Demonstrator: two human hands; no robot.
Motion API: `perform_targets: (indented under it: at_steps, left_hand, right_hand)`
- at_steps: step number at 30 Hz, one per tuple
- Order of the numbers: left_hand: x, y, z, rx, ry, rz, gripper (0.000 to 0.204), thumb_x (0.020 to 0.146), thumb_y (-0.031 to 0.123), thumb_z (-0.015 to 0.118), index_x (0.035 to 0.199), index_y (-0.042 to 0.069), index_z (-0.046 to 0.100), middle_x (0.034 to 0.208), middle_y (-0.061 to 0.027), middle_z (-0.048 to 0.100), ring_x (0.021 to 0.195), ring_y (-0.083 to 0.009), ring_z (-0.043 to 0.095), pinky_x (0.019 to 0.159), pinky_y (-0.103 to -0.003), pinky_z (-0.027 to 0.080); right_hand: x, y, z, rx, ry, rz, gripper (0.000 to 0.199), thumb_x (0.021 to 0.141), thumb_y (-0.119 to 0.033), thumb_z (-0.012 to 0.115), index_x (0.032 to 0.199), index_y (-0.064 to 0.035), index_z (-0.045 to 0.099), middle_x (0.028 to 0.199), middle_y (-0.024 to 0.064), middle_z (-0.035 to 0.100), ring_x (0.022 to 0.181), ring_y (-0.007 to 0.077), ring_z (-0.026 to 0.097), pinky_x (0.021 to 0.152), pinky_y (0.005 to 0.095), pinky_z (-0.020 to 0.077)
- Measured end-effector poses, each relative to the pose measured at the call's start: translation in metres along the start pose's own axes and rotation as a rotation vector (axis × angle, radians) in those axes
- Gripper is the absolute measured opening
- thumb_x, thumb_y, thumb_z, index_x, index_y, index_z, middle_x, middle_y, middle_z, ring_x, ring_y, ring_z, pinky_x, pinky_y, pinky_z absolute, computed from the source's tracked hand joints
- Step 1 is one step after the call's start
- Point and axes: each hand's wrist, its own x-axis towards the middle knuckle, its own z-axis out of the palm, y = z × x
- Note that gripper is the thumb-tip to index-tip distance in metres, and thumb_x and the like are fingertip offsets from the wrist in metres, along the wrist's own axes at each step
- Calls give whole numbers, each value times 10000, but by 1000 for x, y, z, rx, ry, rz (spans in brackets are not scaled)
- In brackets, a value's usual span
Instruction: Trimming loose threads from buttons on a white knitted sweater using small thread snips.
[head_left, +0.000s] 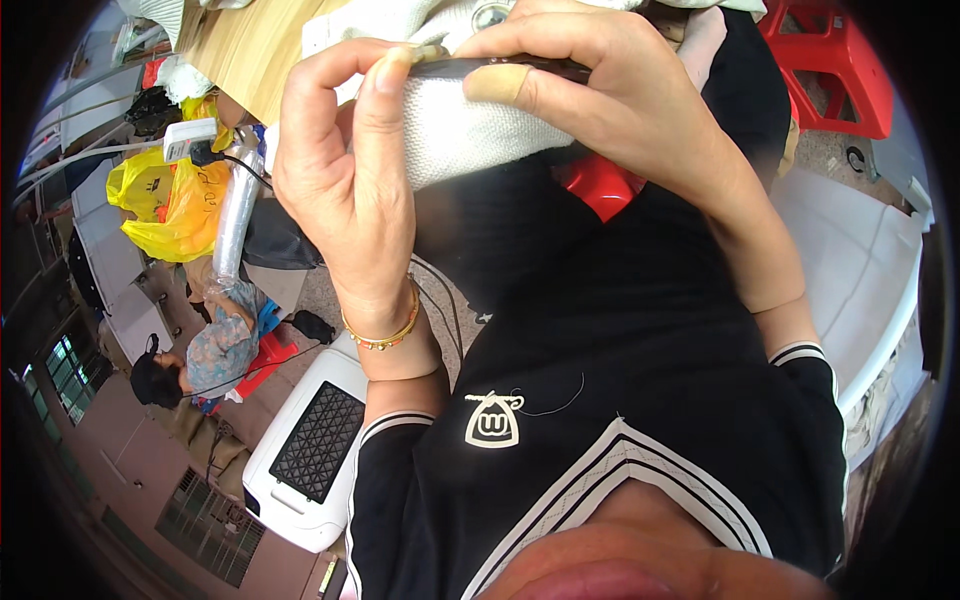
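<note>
Just above my lap, a white knit fabric (470,130) hangs below my two hands. A narrow dark strip (448,68) runs across its upper edge; its exact kind is unclear. My left hand (350,180) pinches the strip's left end between thumb and fingers, and a beaded bracelet circles that wrist. My right hand (620,90) is closed on the strip's other end, with tan tape (502,84) around the thumb. Behind the fingers, a round shiny piece (489,16) shows on pale cloth. The right fingertips are partly hidden.
A wooden tabletop (245,55) lies at the far left, a yellow plastic bag (175,205) beside it. A black cable runs past my left wrist. Red stools (835,70) stand at far right. At lower left are a white case (310,450) and a seated person (215,350).
</note>
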Motion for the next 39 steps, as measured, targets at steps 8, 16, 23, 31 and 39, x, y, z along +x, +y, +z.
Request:
perform_targets:
  at_steps: [8, 16, 23, 31, 39]
  left_hand:
    - [-4, -5, -5, -195, 21, 45, 121, 989, 60, 589, 1085, -10, 612, 1003, -43, 659, 803, -65, 569, 739, -191, 442]
    - [-16, -38, -82, -69, -120, -6, 283, 990, 193, 549, 1150, -18, 649, 1213, -125, 639, 1116, -204, 591, 992, -333, 419]
    - [-40, -31, -93, 154, -149, -150, 304, 849, 68, 712, 1148, 26, 672, 1252, -118, 651, 1196, -233, 584, 1034, -355, 429]
    - [7, 12, -58, 234, -241, -72, 168, 952, 152, 641, 1051, 17, 632, 746, -87, 629, 655, -168, 605, 611, -281, 470]
    - [1, 94, -80, 160, -115, -260, 238, 883, 71, 623, 1086, -53, 642, 983, -72, 648, 780, -95, 633, 681, -181, 452]
  right_hand:
    - [-9, 7, 11, 250, 75, 5, 267, 865, -82, 730, 1073, 73, 665, 770, 88, 625, 657, 137, 535, 591, 269, 435]
    - [9, -28, 3, 195, -121, 757, 415, 771, -120, 852, 1123, 10, 674, 816, -18, 606, 684, 45, 481, 636, 183, 411]
    - [-2, -18, -8, 119, -33, 504, 239, 768, 1, 791, 990, 14, 705, 910, 53, 714, 815, 107, 651, 719, 227, 500]
    - [5, -45, -75, 130, 160, 556, 123, 866, -50, 715, 944, 29, 660, 863, 36, 623, 797, 91, 553, 719, 218, 424]
    - [5, -13, -79, 96, 76, 723, 291, 838, -59, 734, 1116, 3, 677, 973, 28, 639, 832, 107, 592, 756, 238, 455]
